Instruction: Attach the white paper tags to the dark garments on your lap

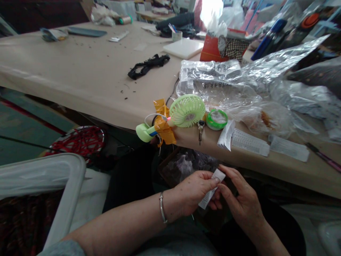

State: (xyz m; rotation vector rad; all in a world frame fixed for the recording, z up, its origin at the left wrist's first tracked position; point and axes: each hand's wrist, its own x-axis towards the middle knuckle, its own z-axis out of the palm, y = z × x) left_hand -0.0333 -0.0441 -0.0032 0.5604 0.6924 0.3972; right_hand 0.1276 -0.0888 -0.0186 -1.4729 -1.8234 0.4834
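Note:
Over my lap, just below the table edge, I hold a narrow white printed label. My left hand pinches it, thumb pressed on top, its lower end sticking out beneath. My right hand closes round its upper right end with thumb and curved fingers. On the table edge in front lie a folded stack of white labels, a printed label sheet and another label sheet. A green round tub with whitish contents and a small metal-tipped tool stand nearby.
A light green fan is fixed to the table edge with orange tape. Clear plastic bags cover the right side. A black fabric strip lies farther back. A white bin stands left, and purple-handled tweezers lie right.

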